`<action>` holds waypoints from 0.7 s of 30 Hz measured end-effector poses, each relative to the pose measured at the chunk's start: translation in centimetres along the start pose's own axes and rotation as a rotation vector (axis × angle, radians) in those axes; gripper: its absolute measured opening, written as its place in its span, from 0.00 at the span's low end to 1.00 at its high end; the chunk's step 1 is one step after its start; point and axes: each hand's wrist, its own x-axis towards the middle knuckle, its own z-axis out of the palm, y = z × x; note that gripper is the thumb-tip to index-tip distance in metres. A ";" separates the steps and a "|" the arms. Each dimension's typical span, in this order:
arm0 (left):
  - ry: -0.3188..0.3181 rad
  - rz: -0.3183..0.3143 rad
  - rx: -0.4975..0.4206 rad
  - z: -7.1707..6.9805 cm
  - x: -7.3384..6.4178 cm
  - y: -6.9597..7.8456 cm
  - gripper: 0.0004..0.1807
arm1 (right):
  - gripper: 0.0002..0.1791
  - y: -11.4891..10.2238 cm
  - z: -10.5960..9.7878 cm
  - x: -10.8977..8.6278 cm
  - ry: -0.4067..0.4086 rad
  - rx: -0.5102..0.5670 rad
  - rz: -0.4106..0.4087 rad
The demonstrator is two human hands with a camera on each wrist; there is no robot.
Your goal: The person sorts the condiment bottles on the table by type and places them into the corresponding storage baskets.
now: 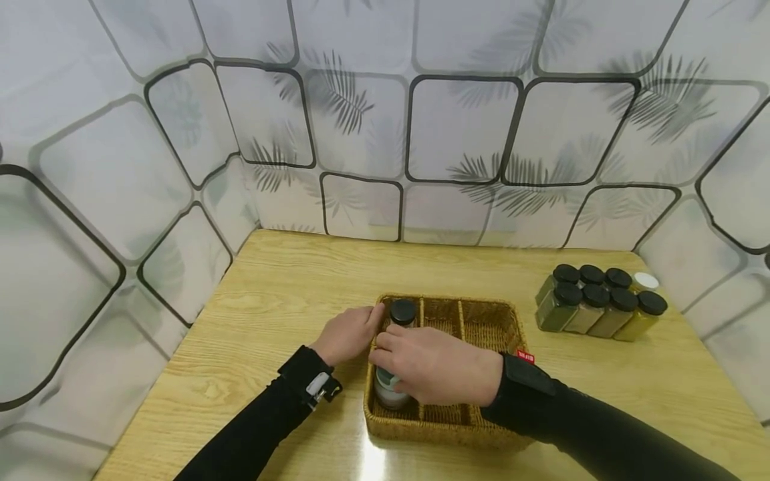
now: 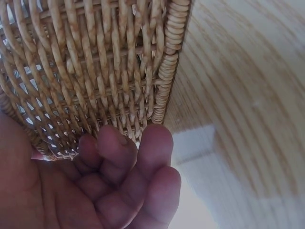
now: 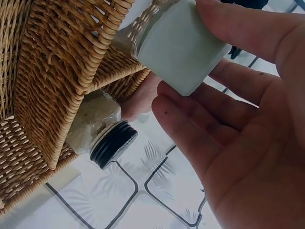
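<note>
A rectangular wicker basket (image 1: pixel 445 434) with dividers rests on the wooden table. My left hand (image 1: pixel 349 333) holds its left wall, the thumb at the rim and the curled fingers (image 2: pixel 157 148) against the outer weave. Reaching across from the right, my right hand (image 1: pixel 433 364) pinches a pale green, square-cornered lid (image 3: pixel 183 47) on a clear jar (image 1: pixel 392 395) at the near end of the left compartment. At that compartment's far end stands a jar with a black lid (image 1: pixel 403 310); tan contents show through it in the right wrist view.
Several spice jars (image 1: pixel 595 307) with black lids, one with a white lid (image 1: pixel 646 280), stand in two rows on the right of the table. A small red tag (image 1: pixel 525 356) hangs at the basket's right side. Patterned fabric walls (image 1: pixel 361 207) enclose the table.
</note>
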 end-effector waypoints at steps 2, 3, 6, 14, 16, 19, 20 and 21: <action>0.003 -0.001 0.003 0.0 0.0 0.0 0.31 | 0.26 0.0 0.0 0.0 0.002 0.006 0.002; 0.003 -0.002 0.002 0.0 0.0 0.0 0.31 | 0.26 0.0 0.0 -0.1 0.003 0.009 0.003; 0.001 -0.005 -0.003 0.0 0.0 0.0 0.31 | 0.25 0.0 0.0 -0.1 0.006 0.012 0.005; -0.002 0.000 -0.019 0.0 -0.1 0.0 0.31 | 0.24 0.0 0.1 -0.2 0.009 0.001 0.003; -0.002 -0.002 -0.019 0.1 -0.1 0.0 0.31 | 0.24 0.0 0.2 -0.2 0.018 -0.001 0.001; 0.000 -0.005 -0.019 0.1 -0.1 0.0 0.32 | 0.24 0.0 0.2 -0.3 0.035 0.010 -0.001; 0.001 -0.006 -0.018 0.1 -0.1 0.0 0.32 | 0.24 0.1 0.2 -0.3 0.040 0.015 -0.003; 0.001 -0.008 -0.017 0.1 -0.1 0.0 0.32 | 0.24 0.1 0.2 -0.3 0.044 0.020 -0.004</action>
